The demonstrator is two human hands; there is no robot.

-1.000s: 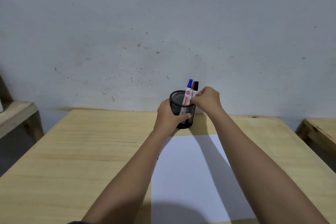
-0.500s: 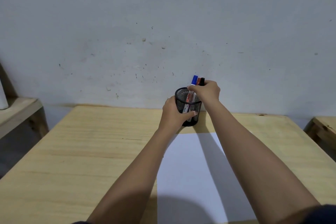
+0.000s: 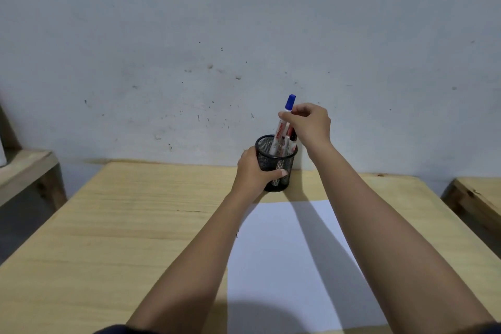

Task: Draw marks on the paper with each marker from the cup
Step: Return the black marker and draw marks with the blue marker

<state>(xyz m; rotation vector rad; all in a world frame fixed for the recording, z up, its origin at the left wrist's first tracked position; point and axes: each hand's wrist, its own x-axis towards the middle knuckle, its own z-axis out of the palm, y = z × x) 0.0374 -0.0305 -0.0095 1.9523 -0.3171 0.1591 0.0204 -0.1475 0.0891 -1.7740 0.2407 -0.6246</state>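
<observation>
Right hand (image 3: 309, 123) has its fingers (image 3: 287, 116) pinched shut on the blue-capped marker (image 3: 283, 127) just under the cap, its lower end inside the cup. Right below those fingers sits the black mesh cup (image 3: 275, 163), other markers (image 3: 292, 141) standing in it. Left hand (image 3: 253, 171) fingers are wrapped around the cup's side. Nearer than both hands, white paper (image 3: 287, 266) lies flat on the wooden surface (image 3: 122, 225).

The right hand (image 3: 309, 123) has risen above the cup (image 3: 276, 163), drawing the blue-capped marker (image 3: 283, 127) partway out, where before it sat low among the others.
</observation>
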